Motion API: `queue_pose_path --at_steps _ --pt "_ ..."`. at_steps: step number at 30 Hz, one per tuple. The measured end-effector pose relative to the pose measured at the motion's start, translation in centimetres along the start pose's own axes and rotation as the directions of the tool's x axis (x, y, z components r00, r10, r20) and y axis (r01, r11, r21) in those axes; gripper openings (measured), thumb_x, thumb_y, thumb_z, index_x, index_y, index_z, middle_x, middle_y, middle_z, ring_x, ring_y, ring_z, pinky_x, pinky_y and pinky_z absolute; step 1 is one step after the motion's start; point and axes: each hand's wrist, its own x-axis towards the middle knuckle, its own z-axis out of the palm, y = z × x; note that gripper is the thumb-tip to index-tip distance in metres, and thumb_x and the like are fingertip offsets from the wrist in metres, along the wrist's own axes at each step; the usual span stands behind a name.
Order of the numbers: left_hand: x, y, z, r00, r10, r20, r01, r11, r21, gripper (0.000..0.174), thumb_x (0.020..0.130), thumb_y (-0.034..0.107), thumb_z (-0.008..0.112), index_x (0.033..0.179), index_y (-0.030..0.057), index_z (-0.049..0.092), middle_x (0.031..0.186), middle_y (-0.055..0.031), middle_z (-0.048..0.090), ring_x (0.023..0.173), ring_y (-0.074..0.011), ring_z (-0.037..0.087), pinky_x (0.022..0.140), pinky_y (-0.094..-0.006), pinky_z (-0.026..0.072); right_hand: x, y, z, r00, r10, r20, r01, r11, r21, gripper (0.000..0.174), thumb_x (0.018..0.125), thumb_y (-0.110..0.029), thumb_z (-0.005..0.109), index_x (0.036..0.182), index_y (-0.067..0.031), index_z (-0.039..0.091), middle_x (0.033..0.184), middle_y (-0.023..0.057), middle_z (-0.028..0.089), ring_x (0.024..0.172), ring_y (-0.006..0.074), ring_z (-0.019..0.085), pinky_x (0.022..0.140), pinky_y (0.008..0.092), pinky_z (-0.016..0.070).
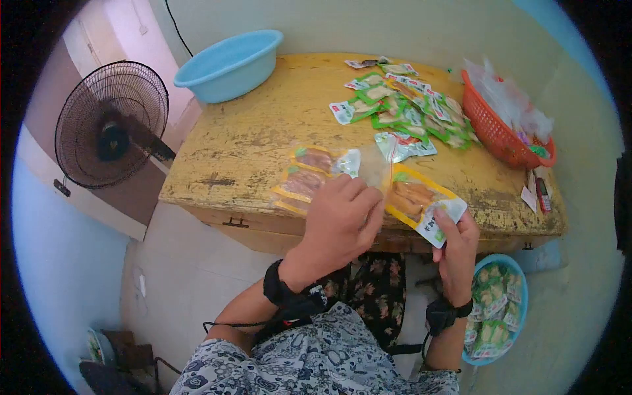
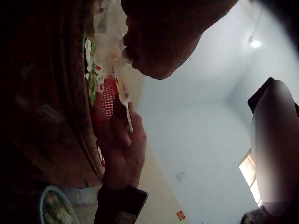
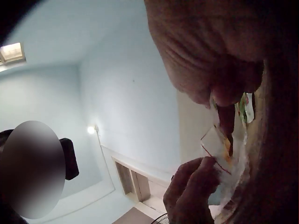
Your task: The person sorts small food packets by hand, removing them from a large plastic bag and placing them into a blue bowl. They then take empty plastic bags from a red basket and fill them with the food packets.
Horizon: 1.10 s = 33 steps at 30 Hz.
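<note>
In the head view the left hand (image 1: 342,214) pinches the edge of a clear plastic bag (image 1: 375,164), its fingers curled. Yellow-edged food packets (image 1: 306,178) lie at the table's front under and beside that bag. The right hand (image 1: 457,247) holds another yellow-edged packet (image 1: 411,197) by its white end, thumb on top; the packet's far end is at the bag's opening. In the right wrist view the left hand (image 3: 191,191) grips the clear bag (image 3: 219,144), and the right hand (image 3: 210,56) is above it.
Green packets (image 1: 408,108) are heaped at the back of the yellow table (image 1: 250,145). A red basket (image 1: 503,131) with plastic bags stands at the right, a blue basin (image 1: 230,66) at the back left. A fan (image 1: 112,125) is on the left; a basin (image 1: 523,306) of packets sits low right.
</note>
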Motion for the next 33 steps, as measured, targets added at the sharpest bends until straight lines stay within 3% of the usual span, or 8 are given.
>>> queue_pose_path --at_steps 8,14,19,22,24,25,27,33 --pt "0.7 0.3 0.4 0.996 0.073 -0.055 -0.072 0.997 0.016 0.016 0.078 0.007 0.074 0.091 0.0051 0.065 0.084 -0.0108 0.06 0.077 -0.0324 0.058 0.068 -0.0448 0.0479 3.0 -0.5 3.0 0.953 0.123 0.276 -0.105 0.991 -0.077 0.02 0.101 -0.018 0.063 0.114 -0.0031 0.068 0.083 0.0 0.07 0.046 0.0006 0.047 0.034 0.0186 0.0301" --pt "0.5 0.8 1.3 0.983 0.141 -0.114 -0.15 0.985 -0.082 0.02 0.075 0.007 0.072 0.094 0.0047 0.064 0.09 -0.0105 0.06 0.084 -0.0329 0.059 0.072 -0.045 0.0503 5.3 0.7 5.1 0.944 0.102 0.315 -0.072 0.992 -0.105 0.017 0.101 -0.017 0.063 0.11 -0.0042 0.068 0.083 -0.0009 0.069 0.054 0.0042 0.053 0.045 0.0224 0.0417" --pt "0.3 0.8 1.1 0.983 0.155 -0.101 -0.168 0.976 -0.139 0.02 0.076 0.008 0.071 0.094 0.0048 0.063 0.09 -0.0102 0.058 0.085 -0.0324 0.059 0.073 -0.0444 0.0507 7.5 0.7 7.3 0.879 -0.007 0.476 0.153 0.951 -0.269 0.018 0.102 -0.02 0.06 0.11 -0.0053 0.068 0.088 0.0021 0.067 0.074 0.0132 0.061 0.067 0.0316 0.0517" --pt "-0.1 0.7 1.9 0.981 0.164 -0.105 -0.18 0.968 -0.176 0.018 0.076 0.009 0.072 0.092 0.0055 0.062 0.088 -0.0101 0.057 0.085 -0.0319 0.059 0.072 -0.0433 0.0503 7.8 0.2 8.1 0.83 -0.075 0.553 0.482 0.594 -0.644 0.025 0.102 -0.022 0.059 0.116 -0.0041 0.069 0.099 0.0059 0.069 0.086 0.0164 0.064 0.077 0.0331 0.053" --pt "-0.4 0.3 2.3 0.981 0.173 -0.089 -0.185 0.971 -0.149 0.017 0.078 0.01 0.072 0.091 0.0058 0.062 0.087 -0.0102 0.056 0.085 -0.0315 0.059 0.071 -0.0427 0.0501 8.4 1.3 7.9 0.807 -0.187 0.56 0.548 0.59 -0.593 0.028 0.098 -0.028 0.064 0.111 -0.0033 0.069 0.097 0.0059 0.07 0.084 0.0161 0.064 0.074 0.033 0.0524" --pt "-0.6 0.0 2.2 0.984 0.162 -0.069 -0.169 0.977 -0.13 0.018 0.079 0.011 0.073 0.092 0.0055 0.063 0.088 -0.0102 0.057 0.086 -0.0316 0.059 0.072 -0.0431 0.0501 9.2 2.7 7.7 0.81 -0.256 0.528 0.502 0.768 -0.398 0.031 0.095 -0.032 0.069 0.104 -0.0027 0.068 0.092 0.0047 0.07 0.079 0.0154 0.063 0.069 0.0328 0.0519" --pt "-1.2 -0.9 1.2 0.991 0.135 -0.028 -0.137 0.987 -0.089 0.02 0.08 0.014 0.074 0.096 0.0048 0.064 0.09 -0.0102 0.059 0.087 -0.0319 0.059 0.074 -0.0438 0.0502 10.0 3.8 7.1 0.843 -0.239 0.482 0.38 0.899 -0.217 0.036 0.092 -0.035 0.074 0.102 -0.0011 0.067 0.092 0.0048 0.072 0.078 0.0151 0.064 0.064 0.0324 0.0527" --pt "-2.7 -5.2 -3.9 0.987 -0.037 -0.159 0.052 0.994 0.092 0.042 0.08 0.02 0.08 0.116 0.003 0.065 0.107 -0.0166 0.064 0.102 -0.0362 0.061 0.089 -0.0443 0.0505 6.8 0.2 7.3 0.926 0.099 0.364 -0.015 0.974 -0.226 0.05 0.091 -0.022 0.075 0.13 0.0056 0.059 0.122 0.0142 0.071 0.105 0.0217 0.07 0.083 0.032 0.0585"
